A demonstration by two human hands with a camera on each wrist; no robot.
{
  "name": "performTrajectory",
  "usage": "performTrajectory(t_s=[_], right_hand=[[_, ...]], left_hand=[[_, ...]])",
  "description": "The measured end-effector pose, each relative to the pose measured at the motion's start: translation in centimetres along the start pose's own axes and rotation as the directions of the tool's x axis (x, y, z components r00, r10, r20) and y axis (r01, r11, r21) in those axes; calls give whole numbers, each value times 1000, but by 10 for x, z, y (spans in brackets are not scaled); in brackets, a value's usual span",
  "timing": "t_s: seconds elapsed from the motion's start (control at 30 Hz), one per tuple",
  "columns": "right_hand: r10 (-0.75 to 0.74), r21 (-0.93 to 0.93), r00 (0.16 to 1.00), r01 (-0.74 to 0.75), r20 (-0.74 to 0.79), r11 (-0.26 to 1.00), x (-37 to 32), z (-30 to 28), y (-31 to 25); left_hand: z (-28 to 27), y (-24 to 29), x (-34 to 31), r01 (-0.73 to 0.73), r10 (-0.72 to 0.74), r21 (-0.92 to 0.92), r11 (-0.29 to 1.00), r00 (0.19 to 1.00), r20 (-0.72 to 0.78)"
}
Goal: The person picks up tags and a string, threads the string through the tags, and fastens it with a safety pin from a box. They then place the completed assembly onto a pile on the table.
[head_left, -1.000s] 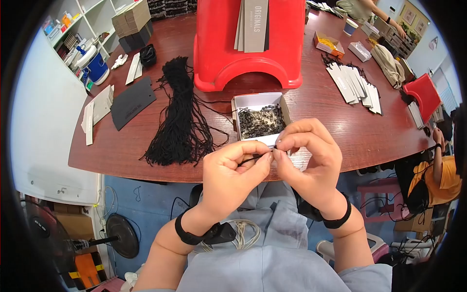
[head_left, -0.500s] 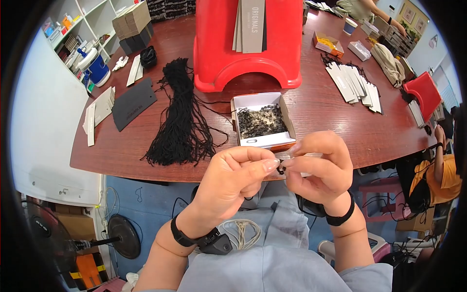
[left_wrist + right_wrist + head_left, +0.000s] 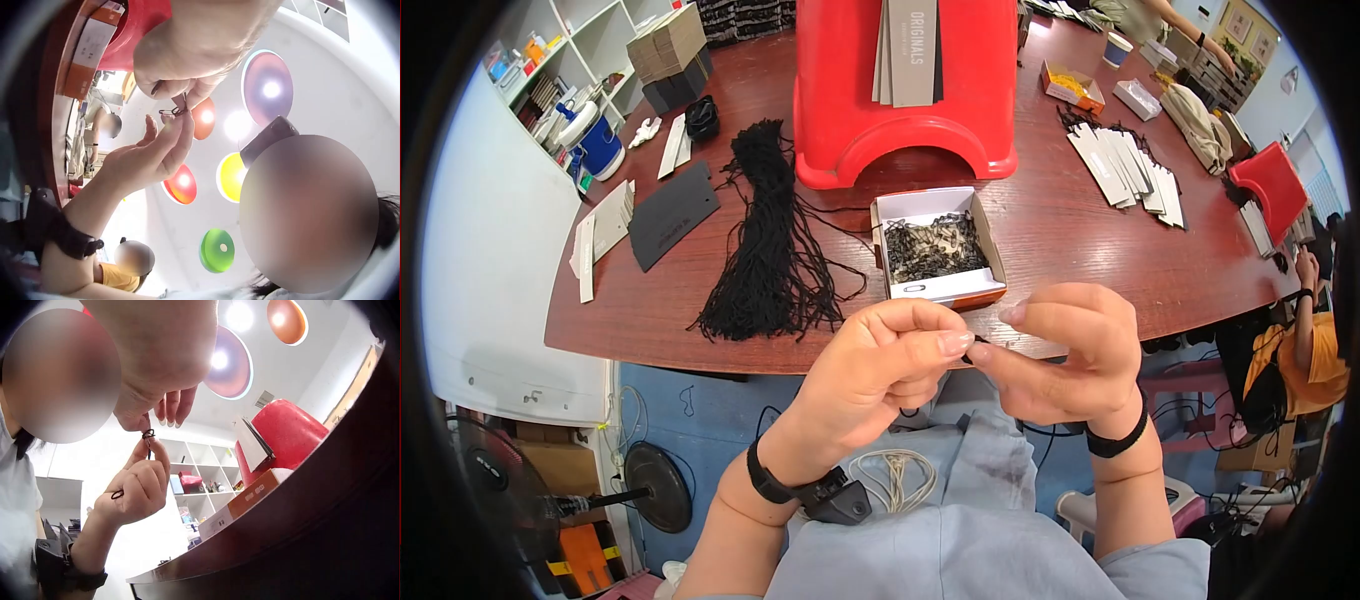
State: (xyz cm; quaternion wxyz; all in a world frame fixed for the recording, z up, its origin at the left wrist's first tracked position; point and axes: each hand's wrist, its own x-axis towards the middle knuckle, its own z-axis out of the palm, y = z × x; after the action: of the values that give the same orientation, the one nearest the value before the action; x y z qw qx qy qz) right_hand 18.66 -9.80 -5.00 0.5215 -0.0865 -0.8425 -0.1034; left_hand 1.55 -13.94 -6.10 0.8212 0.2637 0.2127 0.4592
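Pinching the black cord (image 3: 971, 352) with my left hand (image 3: 865, 370), fingers curled shut, I grip its looped end between my right hand's (image 3: 1080, 365) thumb and fingertip, other fingers apart, by the desk's (image 3: 650, 320) near edge, nearer than the open box (image 3: 937, 291).

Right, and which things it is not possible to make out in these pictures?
Black cord, head view: mostly behind left hand and right hand.
Small print on grey tags, head view: too small.
Red stool, head view: cut by top edge.
Floor of box, head view: under small pieces.
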Motion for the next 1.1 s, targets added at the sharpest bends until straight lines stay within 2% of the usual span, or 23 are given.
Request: performTrajectory(t_s=[0.13,0.17,0.2,0.23,0.27,0.3,0.33,0.37,0.4,0.43,0.5,0.53,0.6,0.67,0.73,0.77,0.83,0.9,0.93,1.0,1.03,1.1], right_hand=[[-21,5,999,21,31,1000,4,-9,-4],[174,89,984,-175,28,980,5,-14,-6],[361,171,932,-363,41,916,6,-16,-7],[361,170,932,-362,42,916,6,-15,-8],[658,354,730,-674,184,648,5,-11,-8],[818,452,436,-857,376,249,4,-7,-9],[784,563,336,-826,522,-21,1,-3,-10],[733,590,301,-790,610,-166,2,-3,-12],[706,575,279,-788,651,-219,1,-4,-12],[675,556,256,-785,692,-272,0,-5,-13],[649,547,249,-779,719,-306,1,-6,-14],[623,537,243,-772,743,-339,1,-7,-15],[591,531,244,-758,769,-378,0,-8,-12],[559,523,245,-744,793,-416,2,-9,-11],[575,491,187,-755,796,-434,4,-10,-10],[577,492,186,-755,795,-434,3,-9,-10],[591,536,227,-733,774,-420,3,-8,-10],[592,545,256,-747,764,-380,4,-7,-12],[592,554,285,-759,754,-341,4,-7,-12],[596,550,286,-770,750,-324,4,-7,-11],[602,546,286,-780,746,-306,4,-8,-11],[596,546,299,-786,745,-289,4,-8,-10]], left_hand=[[-2,0,-1,-7,7,22,1000,1000,7],[-1,0,-1,-34,34,38,999,999,9],[1,0,-2,-62,62,53,997,998,13],[4,0,-2,-62,62,52,997,998,14],[8,1,-2,-77,83,131,988,996,-40],[10,1,-2,-87,109,212,973,990,-92],[10,0,-2,-87,108,214,973,990,-91],[8,-1,-2,-175,197,260,950,979,-60],[7,-3,-2,-262,283,301,917,959,-27],[6,-4,-2,-263,284,301,917,958,-28],[5,-6,-2,-392,452,487,781,892,-7],[5,-6,-3,-392,453,486,781,892,-8],[6,-5,-5,-416,520,663,622,853,47],[10,-4,-7,-426,534,678,599,843,58],[11,-5,-7,-435,546,692,576,835,70],[9,-5,-8,-425,539,689,587,840,59],[8,-4,-9,-415,532,686,597,846,49],[9,-1,-11,-399,553,767,503,830,70],[10,-1,-11,-399,553,767,503,830,69],[12,-1,-11,-363,623,872,327,777,90],[12,-2,-10,-363,623,872,327,777,90],[10,-3,-8,-410,712,911,-47,626,319]])
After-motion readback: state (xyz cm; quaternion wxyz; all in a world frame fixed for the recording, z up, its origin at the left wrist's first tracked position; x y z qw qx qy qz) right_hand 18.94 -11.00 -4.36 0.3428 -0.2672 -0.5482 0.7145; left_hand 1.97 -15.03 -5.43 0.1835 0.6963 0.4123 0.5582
